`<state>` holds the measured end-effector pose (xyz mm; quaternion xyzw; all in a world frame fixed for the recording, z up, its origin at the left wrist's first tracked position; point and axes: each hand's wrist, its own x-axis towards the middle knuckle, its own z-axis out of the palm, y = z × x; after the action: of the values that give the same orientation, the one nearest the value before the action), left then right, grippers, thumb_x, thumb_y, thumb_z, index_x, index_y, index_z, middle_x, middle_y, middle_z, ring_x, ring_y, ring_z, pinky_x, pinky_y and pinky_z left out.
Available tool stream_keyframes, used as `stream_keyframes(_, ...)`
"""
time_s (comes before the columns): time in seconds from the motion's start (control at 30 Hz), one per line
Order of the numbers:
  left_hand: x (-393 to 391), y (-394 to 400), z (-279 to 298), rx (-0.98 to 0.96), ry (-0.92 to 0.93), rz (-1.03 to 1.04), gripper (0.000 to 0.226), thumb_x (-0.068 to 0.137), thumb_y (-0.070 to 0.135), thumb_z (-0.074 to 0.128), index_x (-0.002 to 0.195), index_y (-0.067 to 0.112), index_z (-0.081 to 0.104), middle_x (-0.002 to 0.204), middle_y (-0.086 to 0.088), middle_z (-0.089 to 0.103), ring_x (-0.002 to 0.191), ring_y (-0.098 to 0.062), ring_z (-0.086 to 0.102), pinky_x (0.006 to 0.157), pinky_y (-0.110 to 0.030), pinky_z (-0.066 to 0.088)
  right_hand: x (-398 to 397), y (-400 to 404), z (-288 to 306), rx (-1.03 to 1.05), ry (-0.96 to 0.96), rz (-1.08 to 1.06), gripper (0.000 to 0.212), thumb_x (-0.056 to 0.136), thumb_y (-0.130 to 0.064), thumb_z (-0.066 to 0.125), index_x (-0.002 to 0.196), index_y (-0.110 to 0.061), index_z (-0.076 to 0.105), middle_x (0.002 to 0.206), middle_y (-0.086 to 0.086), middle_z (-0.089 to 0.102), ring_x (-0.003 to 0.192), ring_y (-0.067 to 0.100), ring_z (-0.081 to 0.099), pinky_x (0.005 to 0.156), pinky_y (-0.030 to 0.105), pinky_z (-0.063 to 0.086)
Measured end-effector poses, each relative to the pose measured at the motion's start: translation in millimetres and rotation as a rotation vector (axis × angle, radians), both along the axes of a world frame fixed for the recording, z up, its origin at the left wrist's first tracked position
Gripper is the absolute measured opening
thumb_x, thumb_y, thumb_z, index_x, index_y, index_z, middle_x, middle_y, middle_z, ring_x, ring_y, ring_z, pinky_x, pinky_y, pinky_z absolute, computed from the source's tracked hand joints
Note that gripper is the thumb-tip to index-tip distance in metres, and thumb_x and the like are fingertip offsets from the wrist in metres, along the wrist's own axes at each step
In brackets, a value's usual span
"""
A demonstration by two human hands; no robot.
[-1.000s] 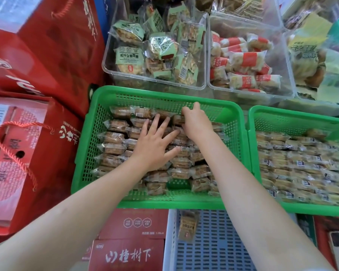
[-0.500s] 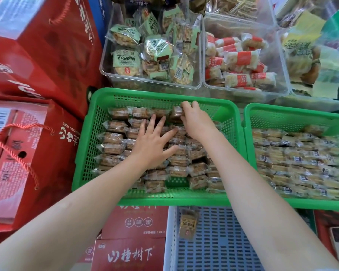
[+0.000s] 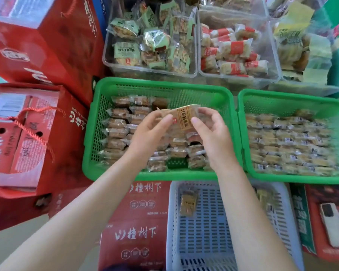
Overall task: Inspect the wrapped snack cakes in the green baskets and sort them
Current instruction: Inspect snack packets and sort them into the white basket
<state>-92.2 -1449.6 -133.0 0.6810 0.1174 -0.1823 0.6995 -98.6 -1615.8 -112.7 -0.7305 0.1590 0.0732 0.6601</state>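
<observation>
From the head camera, one wrapped snack cake [image 3: 181, 119] is held up over the left green basket [image 3: 160, 86]. The left hand [image 3: 152, 130] pinches its left end, and the right hand [image 3: 211, 130] pinches its right end, with the thumbs in front. More cakes lie packed in rows under it, and the right green basket [image 3: 294, 96] is full too. A pale blue basket [image 3: 171, 222] sits near the person with one cake [image 3: 187, 202] in it.

I think the slippery wrapper could slide out of such a small pinch. Then the cake would drop back into the pile and get mixed up with the unchecked ones.
</observation>
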Motion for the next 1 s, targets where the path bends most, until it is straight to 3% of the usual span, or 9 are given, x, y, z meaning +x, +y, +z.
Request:
stream_keyframes(0.07,-20,5,8,-0.156,0.033,0.074,0.022,0.098,0.027,0.064,0.115,0.013,0.068,0.108,-0.008,0.075,0.097,-0.024,0.073,0.073,-0.037,0.062,-24,4,-1,0.107,0.075,0.013,0.015,0.095,-0.018,0.063,0.107,-0.026,0.057,0.103,0.005,0.069,0.091,0.020,0.069,0.075,0.037,0.058)
stream_keyframes(0.13,-38,12,13,-0.271,0.080,0.084,0.033,0.091,0.031,0.066,0.117,0.011,0.068,0.107,-0.012,0.075,0.099,-0.028,0.073,0.074,-0.037,0.062,-43,7,-1,0.168,0.142,0.038,0.013,0.094,-0.024,0.067,0.100,-0.021,0.056,0.104,0.010,0.064,0.094,0.023,0.065,0.075,0.038,0.057)
stream_keyframes(0.33,-79,24,27,-0.536,0.213,0.001,0.045,0.091,0.046,0.054,0.116,0.014,0.071,0.111,-0.011,0.073,0.099,-0.018,0.069,0.081,-0.028,0.058,-87,17,11,0.468,0.149,0.022,0.054,0.077,-0.051,0.064,0.111,-0.009,0.065,0.097,0.004,0.072,0.085,0.015,0.065,0.070,0.025,0.049)
stream_keyframes(0.4,-92,23,34,-0.638,0.267,0.050,0.040,0.089,0.045,0.055,0.107,0.016,0.075,0.107,-0.007,0.074,0.093,-0.013,0.070,0.073,-0.022,0.059,-95,20,18,0.518,0.129,0.018,0.046,0.083,-0.049,0.060,0.108,-0.011,0.068,0.095,0.004,0.072,0.081,0.014,0.064,0.067,0.024,0.047)
stream_keyframes(0.5,-108,20,44,-0.777,0.346,0.150,0.043,0.085,0.041,0.059,0.115,0.012,0.068,0.111,-0.007,0.072,0.090,-0.012,0.070,0.066,-0.019,0.057,-104,25,30,0.565,0.092,-0.029,0.034,0.089,-0.040,0.055,0.100,-0.010,0.065,0.081,0.000,0.069,0.066,0.010,0.059,0.059,0.021,0.043)
stream_keyframes(0.6,-121,22,48,-0.887,0.390,0.260,0.035,0.084,0.025,0.065,0.113,0.009,0.073,0.115,-0.009,0.071,0.083,-0.011,0.069,0.062,-0.017,0.058,-114,28,35,0.391,0.042,-0.110,0.024,0.100,-0.032,0.051,0.089,-0.010,0.055,0.063,-0.006,0.058,0.052,0.010,0.040,0.050,0.023,0.032)
stream_keyframes(0.7,-130,26,50,-0.738,0.303,0.246,0.028,0.095,0.009,0.062,0.122,0.002,0.068,0.112,-0.016,0.067,0.084,-0.013,0.063,0.067,-0.020,0.059,-127,24,38,0.167,-0.013,-0.143,0.021,0.105,-0.027,0.048,0.091,-0.011,0.051,0.064,-0.005,0.057,0.047,0.007,0.041,0.045,0.022,0.031)
stream_keyframes(0.83,-149,28,66,-0.458,0.183,0.210,0.020,0.094,0.024,0.065,0.105,0.007,0.063,0.087,-0.009,0.071,0.076,-0.016,0.071,0.072,-0.032,0.063,-146,20,40,-0.014,-0.018,-0.138,0.013,0.105,-0.025,0.048,0.112,-0.015,0.054,0.089,0.000,0.070,0.062,-0.001,0.056,0.055,0.017,0.040)
stream_keyframes(1.0,-180,32,72,-0.338,0.137,0.097,0.033,0.074,0.023,0.075,0.099,0.005,0.064,0.105,-0.014,0.074,0.095,-0.020,0.074,0.074,-0.029,0.060,-171,20,46,-0.129,0.021,-0.068,0.020,0.106,-0.034,0.043,0.095,-0.022,0.055,0.081,-0.003,0.065,0.065,0.010,0.054,0.064,0.032,0.042)
